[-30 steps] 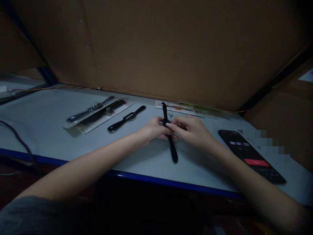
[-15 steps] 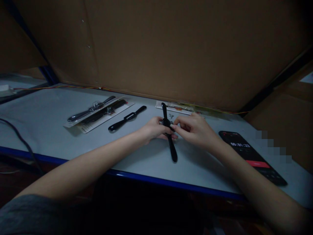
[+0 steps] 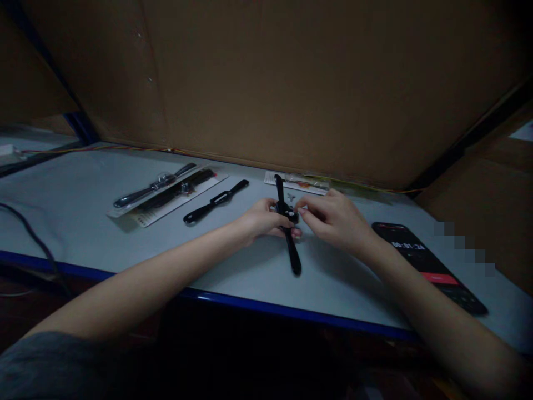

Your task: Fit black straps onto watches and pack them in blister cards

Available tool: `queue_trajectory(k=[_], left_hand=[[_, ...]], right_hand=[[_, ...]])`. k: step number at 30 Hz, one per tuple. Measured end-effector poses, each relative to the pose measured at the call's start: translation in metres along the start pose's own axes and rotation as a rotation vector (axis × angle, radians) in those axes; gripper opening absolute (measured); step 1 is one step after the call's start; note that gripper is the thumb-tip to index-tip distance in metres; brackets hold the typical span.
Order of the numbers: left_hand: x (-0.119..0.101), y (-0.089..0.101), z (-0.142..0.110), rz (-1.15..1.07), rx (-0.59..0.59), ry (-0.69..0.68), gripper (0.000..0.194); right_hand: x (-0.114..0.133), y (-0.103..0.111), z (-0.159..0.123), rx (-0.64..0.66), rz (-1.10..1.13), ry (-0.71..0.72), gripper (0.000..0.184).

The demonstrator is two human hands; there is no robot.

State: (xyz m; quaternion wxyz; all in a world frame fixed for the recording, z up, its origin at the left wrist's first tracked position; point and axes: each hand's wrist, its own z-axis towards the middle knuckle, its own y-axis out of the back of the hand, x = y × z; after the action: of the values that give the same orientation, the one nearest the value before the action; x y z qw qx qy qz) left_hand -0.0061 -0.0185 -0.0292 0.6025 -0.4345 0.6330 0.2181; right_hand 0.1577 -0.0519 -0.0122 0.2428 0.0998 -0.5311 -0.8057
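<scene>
My left hand (image 3: 263, 219) grips the middle of a black strap watch (image 3: 287, 211) from the left, and the strap runs upright across the table. Its lower strap (image 3: 293, 256) rests on the tabletop. My right hand (image 3: 333, 222) comes in from the right, with curled fingertips against the right edge of the watch case. The fingers and the dim light hide most of the case. Several tiny metal parts (image 3: 291, 196) lie just beyond the upper strap.
A loose black strap (image 3: 215, 201) and blister cards holding straps (image 3: 166, 191) lie to the left. A paper card (image 3: 291, 182) sits at the back. A phone (image 3: 425, 266) showing a timer lies to the right. A cable (image 3: 33, 239) crosses the left of the table.
My right hand has eased slightly rightward, its fingertips now at the case's edge. My left hand and the watch stay nearly still. The phone timer has advanced.
</scene>
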Motion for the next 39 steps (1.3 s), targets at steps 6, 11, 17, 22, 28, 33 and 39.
queue_trajectory(k=[6, 11, 17, 22, 28, 33, 39], left_hand=[[-0.002, -0.001, -0.001, 0.024, -0.053, -0.003, 0.029], [-0.001, 0.0, -0.001, -0.004, -0.023, -0.005, 0.031], [0.001, 0.002, 0.002, -0.012, -0.02, -0.037, 0.031], [0.003, 0.001, 0.002, 0.029, -0.033, -0.043, 0.029], [0.003, -0.003, 0.0, 0.079, 0.014, -0.064, 0.028], [0.004, -0.005, 0.001, 0.093, 0.012, -0.11, 0.03], [0.001, 0.0, 0.0, 0.012, 0.075, -0.026, 0.029]], right_hand=[[0.004, -0.002, 0.0, 0.061, 0.174, 0.018, 0.021], [0.001, -0.001, 0.001, 0.034, 0.093, 0.029, 0.02], [0.002, -0.001, 0.0, -0.01, -0.068, 0.01, 0.018], [0.007, -0.003, -0.001, 0.009, -0.079, -0.067, 0.021], [0.011, -0.008, 0.001, -0.023, -0.179, -0.126, 0.027], [0.012, -0.01, 0.001, -0.014, -0.229, -0.097, 0.03], [0.007, -0.006, 0.001, -0.051, 0.059, -0.138, 0.035]])
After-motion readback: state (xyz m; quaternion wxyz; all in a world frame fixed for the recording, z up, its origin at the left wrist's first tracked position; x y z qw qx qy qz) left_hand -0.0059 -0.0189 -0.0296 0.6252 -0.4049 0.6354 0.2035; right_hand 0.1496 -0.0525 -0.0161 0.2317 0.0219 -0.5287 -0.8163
